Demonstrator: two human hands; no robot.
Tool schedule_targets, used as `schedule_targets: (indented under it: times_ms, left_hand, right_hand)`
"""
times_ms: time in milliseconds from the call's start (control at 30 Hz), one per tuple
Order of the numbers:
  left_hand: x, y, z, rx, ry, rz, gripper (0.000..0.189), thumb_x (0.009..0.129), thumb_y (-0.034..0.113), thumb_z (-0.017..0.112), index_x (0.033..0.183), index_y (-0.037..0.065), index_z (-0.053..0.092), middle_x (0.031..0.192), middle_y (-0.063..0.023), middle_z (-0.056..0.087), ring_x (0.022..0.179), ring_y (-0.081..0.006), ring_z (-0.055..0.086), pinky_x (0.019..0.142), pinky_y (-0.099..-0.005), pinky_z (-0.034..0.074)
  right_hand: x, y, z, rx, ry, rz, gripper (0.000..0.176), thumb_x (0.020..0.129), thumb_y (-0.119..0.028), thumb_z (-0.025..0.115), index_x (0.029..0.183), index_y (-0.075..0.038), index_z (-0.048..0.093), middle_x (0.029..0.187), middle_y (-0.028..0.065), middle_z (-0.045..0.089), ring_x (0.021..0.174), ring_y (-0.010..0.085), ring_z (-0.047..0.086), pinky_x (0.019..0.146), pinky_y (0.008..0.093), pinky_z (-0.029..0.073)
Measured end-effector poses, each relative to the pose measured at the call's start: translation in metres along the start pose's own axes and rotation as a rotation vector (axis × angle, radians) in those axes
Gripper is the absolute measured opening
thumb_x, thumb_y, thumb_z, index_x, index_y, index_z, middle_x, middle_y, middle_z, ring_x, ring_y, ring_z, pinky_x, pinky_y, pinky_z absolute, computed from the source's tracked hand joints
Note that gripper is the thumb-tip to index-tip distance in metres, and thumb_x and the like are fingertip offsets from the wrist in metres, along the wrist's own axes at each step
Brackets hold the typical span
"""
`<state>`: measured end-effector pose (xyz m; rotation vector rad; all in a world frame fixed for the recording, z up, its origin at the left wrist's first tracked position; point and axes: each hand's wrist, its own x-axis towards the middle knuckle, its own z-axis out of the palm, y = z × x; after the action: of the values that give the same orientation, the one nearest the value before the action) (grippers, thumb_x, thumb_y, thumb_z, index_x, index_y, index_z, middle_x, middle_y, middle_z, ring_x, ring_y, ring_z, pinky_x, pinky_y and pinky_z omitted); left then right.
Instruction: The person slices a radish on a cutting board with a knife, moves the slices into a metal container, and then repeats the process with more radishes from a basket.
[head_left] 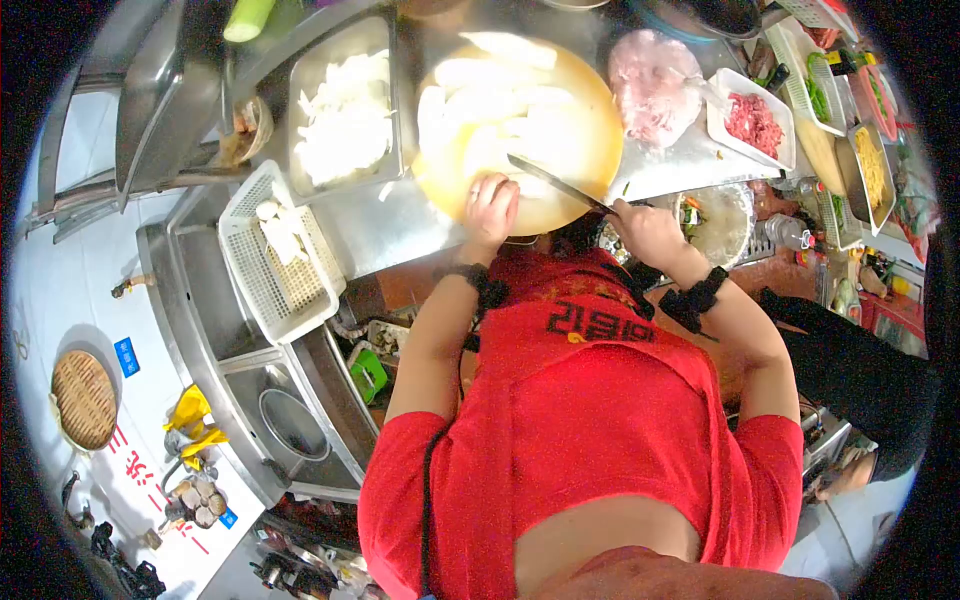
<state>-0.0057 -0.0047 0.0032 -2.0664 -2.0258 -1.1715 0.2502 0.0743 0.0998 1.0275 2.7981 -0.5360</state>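
My right hand grips the handle of a kitchen knife, whose blade reaches left over a round yellowish cutting board. Near the board's front edge, my left hand rests with curled fingers, just left of the blade. What lies under those fingers is washed out by glare. Large pale vegetable pieces cover much of the board, too bright to make out their kind. Left of it, a metal tray holds pale cut pieces.
A white plastic basket with pale pieces stands at the left, beside a metal sink. Right of the board lie a bag of pinkish meat and a white tray of red chopped meat. Another person's dark-clothed leg is at the right.
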Motion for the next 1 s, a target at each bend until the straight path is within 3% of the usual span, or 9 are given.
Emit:
schedule_targets:
  times_ms: [167,333,433,567,700,767,833,867,1000]
  left_hand:
    - [0.002,0.004,-0.003,0.031,-0.007,-0.012,0.012,0.075,0.010,0.067,0.086,0.009,0.062,0.095,-0.0077,0.057,0.089,-0.0286,0.054,0.081,-0.0381,0.044]
    - [0.002,0.003,-0.003,0.053,0.009,0.009,0.013,0.075,0.010,0.067,0.087,0.009,0.062,0.094,-0.0081,0.056,0.089,-0.0286,0.054,0.080,-0.0383,0.045]
    - [-0.003,0.005,-0.002,0.048,0.014,0.012,0.013,0.075,0.010,0.067,0.087,0.009,0.062,0.094,-0.0085,0.056,0.089,-0.0288,0.054,0.079,-0.0386,0.045]
    - [0.000,0.002,-0.005,0.052,-0.004,0.016,0.014,0.075,0.010,0.067,0.087,0.008,0.061,0.093,-0.0090,0.056,0.088,-0.0297,0.054,0.079,-0.0385,0.045]
    - [-0.001,0.003,-0.001,0.015,0.028,0.010,0.014,0.075,0.009,0.067,0.087,0.008,0.061,0.091,-0.0094,0.056,0.087,-0.0296,0.054,0.079,-0.0384,0.045]
    - [0.001,0.005,-0.003,0.006,0.032,0.004,0.013,0.076,0.009,0.066,0.087,0.007,0.060,0.090,-0.0093,0.056,0.086,-0.0294,0.054,0.079,-0.0386,0.045]
    - [0.004,0.003,-0.002,0.006,0.054,0.028,0.012,0.076,0.009,0.066,0.087,0.007,0.059,0.088,-0.0091,0.056,0.085,-0.0291,0.055,0.077,-0.0390,0.044]
    - [0.005,0.003,-0.002,0.001,0.064,0.043,0.012,0.076,0.009,0.066,0.087,0.007,0.059,0.088,-0.0089,0.056,0.084,-0.0292,0.055,0.077,-0.0390,0.044]
    - [0.003,0.003,-0.003,0.004,0.054,0.041,0.012,0.076,0.009,0.066,0.085,0.008,0.059,0.087,-0.0081,0.056,0.082,-0.0289,0.055,0.075,-0.0387,0.045]
  right_hand:
    - [0.013,0.003,0.036,-0.023,-0.025,0.062,0.033,0.091,-0.031,0.048,0.106,-0.002,0.047,0.061,0.0157,0.061,0.055,0.0337,0.061,0.045,0.0447,0.048]
    - [0.001,-0.011,-0.013,0.012,-0.021,0.064,0.028,0.091,-0.030,0.047,0.091,-0.004,0.055,0.063,0.0144,0.062,0.058,0.0338,0.062,0.051,0.0438,0.050]
    - [0.010,-0.005,0.028,0.034,0.016,0.061,0.026,0.089,-0.029,0.051,0.090,-0.003,0.051,0.057,0.0167,0.059,0.054,0.0341,0.061,0.050,0.0449,0.049]
    - [0.018,0.001,0.030,-0.018,0.019,0.042,0.025,0.090,-0.028,0.050,0.092,-0.003,0.050,0.057,0.0168,0.059,0.054,0.0344,0.060,0.050,0.0451,0.048]
    - [0.003,-0.011,-0.013,0.048,0.021,0.034,0.025,0.090,-0.029,0.050,0.087,-0.004,0.051,0.059,0.0172,0.059,0.056,0.0348,0.061,0.050,0.0449,0.048]
    - [0.007,-0.008,0.020,0.068,0.079,0.021,0.025,0.090,-0.029,0.050,0.087,-0.004,0.051,0.057,0.0167,0.058,0.053,0.0340,0.060,0.049,0.0445,0.048]
    - [0.020,-0.012,0.028,0.008,0.043,0.039,0.025,0.090,-0.029,0.050,0.089,-0.004,0.051,0.057,0.0169,0.059,0.053,0.0338,0.060,0.049,0.0444,0.048]
    - [0.022,-0.009,0.027,0.008,-0.043,0.059,0.027,0.090,-0.029,0.048,0.097,-0.003,0.050,0.065,0.0170,0.062,0.060,0.0345,0.062,0.052,0.0452,0.050]
    - [0.011,-0.013,-0.012,0.047,-0.079,0.075,0.028,0.091,-0.030,0.046,0.096,-0.002,0.052,0.067,0.0181,0.062,0.062,0.0349,0.063,0.053,0.0450,0.050]
